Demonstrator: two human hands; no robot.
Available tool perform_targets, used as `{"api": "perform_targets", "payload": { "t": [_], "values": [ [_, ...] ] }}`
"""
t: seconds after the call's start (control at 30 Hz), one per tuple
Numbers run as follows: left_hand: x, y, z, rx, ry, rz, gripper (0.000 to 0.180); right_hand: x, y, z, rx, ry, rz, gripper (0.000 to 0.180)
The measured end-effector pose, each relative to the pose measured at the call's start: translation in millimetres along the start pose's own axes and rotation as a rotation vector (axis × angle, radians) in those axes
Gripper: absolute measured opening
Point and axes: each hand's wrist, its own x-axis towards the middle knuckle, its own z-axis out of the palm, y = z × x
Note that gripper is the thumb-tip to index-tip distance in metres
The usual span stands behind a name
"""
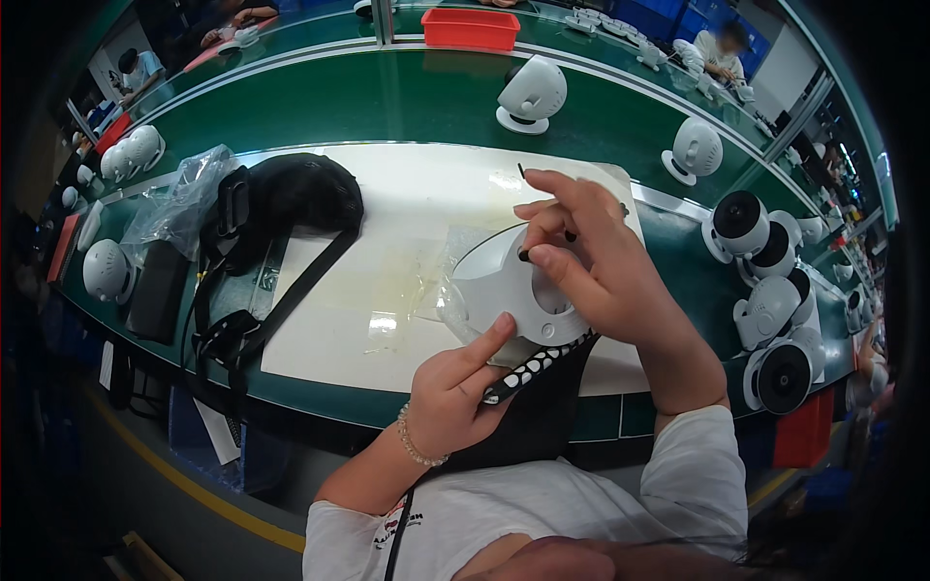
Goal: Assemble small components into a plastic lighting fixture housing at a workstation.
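My left hand is closed round a black strip with white round spots. One of its fingertips rests on the near edge of a white, rounded plastic housing, which has a large opening facing up. Above that opening, my right hand pinches a small black piece between thumb and finger. Its other fingers are curled or raised. Part of the housing is hidden behind my right hand. Clear plastic film shows along the housing's left side.
A white sheet covers the middle of the green bench. A black strapped bag and crumpled clear plastic lie left. Several white round-headed cameras crowd the right; another camera stands beyond. A red bin sits at the back.
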Motion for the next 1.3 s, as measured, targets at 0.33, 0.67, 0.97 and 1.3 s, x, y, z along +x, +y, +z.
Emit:
{"api": "perform_targets", "payload": {
  "t": [0.33,0.67,0.97,1.3],
  "values": [
    [1,6,1,-0.075,0.009,-0.078,0.021,-29,-7,-4,-0.556,0.088,-0.204,0.029],
    [0,1,1,-0.063,0.011,-0.047,0.021,-48,11,7,-0.288,-0.001,-0.104,0.006],
    [1,2,3,-0.041,0.017,-0.077,0.019,-66,0,10,-0.943,0.136,-0.401,0.022],
    [1,-2,5,-0.01,0.034,0.02,0.019,-68,18,31,-0.617,0.183,-0.692,0.012]
  ]
}}
